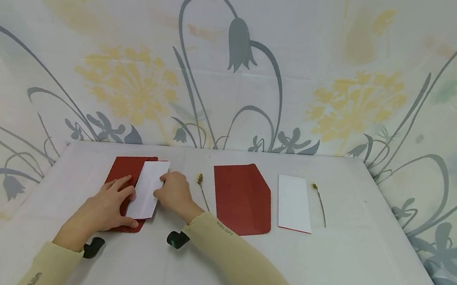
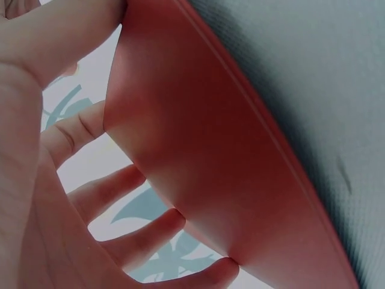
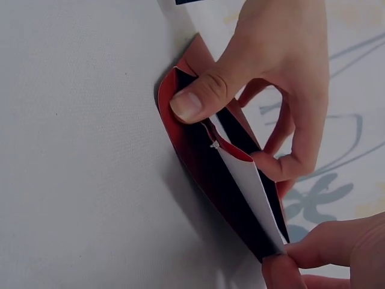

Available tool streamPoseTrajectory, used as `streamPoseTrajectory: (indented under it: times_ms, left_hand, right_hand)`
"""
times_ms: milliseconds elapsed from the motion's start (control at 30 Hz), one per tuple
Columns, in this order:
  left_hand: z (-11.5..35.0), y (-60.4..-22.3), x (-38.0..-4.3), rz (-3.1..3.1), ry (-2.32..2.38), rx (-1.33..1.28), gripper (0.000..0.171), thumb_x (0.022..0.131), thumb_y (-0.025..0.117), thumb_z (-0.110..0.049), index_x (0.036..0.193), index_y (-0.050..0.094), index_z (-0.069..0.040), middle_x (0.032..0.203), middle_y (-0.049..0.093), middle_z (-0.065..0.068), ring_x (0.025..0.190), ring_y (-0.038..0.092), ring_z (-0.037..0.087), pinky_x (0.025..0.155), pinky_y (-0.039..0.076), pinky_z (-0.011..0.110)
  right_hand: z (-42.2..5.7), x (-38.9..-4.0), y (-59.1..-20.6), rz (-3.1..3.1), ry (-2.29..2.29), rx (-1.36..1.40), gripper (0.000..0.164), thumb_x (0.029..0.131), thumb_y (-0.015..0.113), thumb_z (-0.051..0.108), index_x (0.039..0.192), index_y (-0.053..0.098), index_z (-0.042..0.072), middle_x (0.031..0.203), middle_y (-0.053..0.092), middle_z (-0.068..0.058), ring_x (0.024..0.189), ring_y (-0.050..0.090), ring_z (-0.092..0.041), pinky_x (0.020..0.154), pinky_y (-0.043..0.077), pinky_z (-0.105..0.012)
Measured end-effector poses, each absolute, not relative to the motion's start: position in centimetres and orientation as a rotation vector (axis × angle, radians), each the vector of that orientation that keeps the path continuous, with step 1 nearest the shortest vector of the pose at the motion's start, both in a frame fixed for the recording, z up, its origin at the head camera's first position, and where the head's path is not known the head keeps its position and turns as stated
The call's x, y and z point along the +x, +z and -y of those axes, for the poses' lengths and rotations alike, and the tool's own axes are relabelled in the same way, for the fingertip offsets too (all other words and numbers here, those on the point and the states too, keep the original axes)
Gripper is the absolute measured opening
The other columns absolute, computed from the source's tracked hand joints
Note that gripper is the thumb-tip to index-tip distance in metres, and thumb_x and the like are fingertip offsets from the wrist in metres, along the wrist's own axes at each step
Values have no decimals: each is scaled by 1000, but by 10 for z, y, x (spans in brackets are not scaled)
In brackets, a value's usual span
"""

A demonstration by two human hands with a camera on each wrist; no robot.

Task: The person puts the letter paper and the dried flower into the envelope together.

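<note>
At the left of the table lies a dark red envelope (image 1: pixel 123 168), its opening spread apart. My left hand (image 1: pixel 106 206) holds it, with the thumb on the flap side and the fingertips along the opposite edge, as the left wrist view shows. A white folded card (image 1: pixel 149 190) with a red inner face sits at the envelope's mouth. My right hand (image 1: pixel 176 195) pinches this card by its right edge. In the right wrist view the card (image 3: pixel 249 189) stands between the envelope's dark inner walls; how deep it reaches is hidden.
Right of my hands lies a second red envelope (image 1: pixel 241 199), flat, with its flap extended. Further right is another white card (image 1: pixel 294 203). One dried flower stem (image 1: pixel 204 192) lies beside my right hand, another dried stem (image 1: pixel 320 203) near the far card. A patterned cloth backdrop (image 1: pixel 234 92) rises behind.
</note>
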State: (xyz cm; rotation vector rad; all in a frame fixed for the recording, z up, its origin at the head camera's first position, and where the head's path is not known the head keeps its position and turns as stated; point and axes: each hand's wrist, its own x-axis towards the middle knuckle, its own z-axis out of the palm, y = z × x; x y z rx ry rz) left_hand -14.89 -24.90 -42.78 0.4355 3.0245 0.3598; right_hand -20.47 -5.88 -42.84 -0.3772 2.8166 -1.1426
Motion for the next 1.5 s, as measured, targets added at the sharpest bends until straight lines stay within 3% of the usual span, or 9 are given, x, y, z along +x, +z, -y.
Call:
streamPoseTrajectory:
  times_ms: [167,300,633,900,1167,1500]
  left_hand:
    - [247,-426,-148,-3021,361,438,57,64,92,-43,99,55,-17,150,34,25,129,33,55,76,49,71]
    - [244,-425,-147,-3025,382,453,57,64,92,-42,100,56,-17,149,35,26,128,34,55,75,49,71]
    - [245,-427,-149,-3040,395,456,60,64,92,-43,103,57,-14,148,36,27,128,36,55,76,49,71]
    - [247,-428,-150,-3037,408,470,60,65,92,-42,104,57,-14,149,36,27,128,36,55,76,48,71]
    - [244,-427,-151,-3016,413,460,56,64,92,-43,97,54,-17,148,36,27,128,35,55,77,49,70]
    - [248,-431,-149,-3014,420,463,55,64,92,-43,97,55,-17,148,37,27,128,36,56,78,48,71]
  right_hand:
    - [62,-201,-428,-2811,-1147,-362,37,80,75,12,116,73,3,112,69,-8,99,62,-16,79,51,-22]
    - [63,-200,-429,-2814,-1151,-369,37,82,74,12,118,72,4,112,67,-7,99,61,-15,80,51,-23]
    - [61,-198,-443,-2756,-1454,-465,34,83,73,4,117,70,-2,107,61,-11,77,55,-6,64,46,-14]
    - [62,-194,-455,-2653,-1627,-588,42,83,75,0,124,66,-3,123,63,-13,90,68,-8,73,49,-10]
    - [65,-193,-466,-2531,-1682,-499,46,83,76,-3,127,62,-5,123,63,-15,99,69,-11,76,51,-12]
    - [72,-190,-468,-2565,-1573,-526,52,83,78,4,132,62,0,126,66,-9,103,65,-3,82,48,-11]
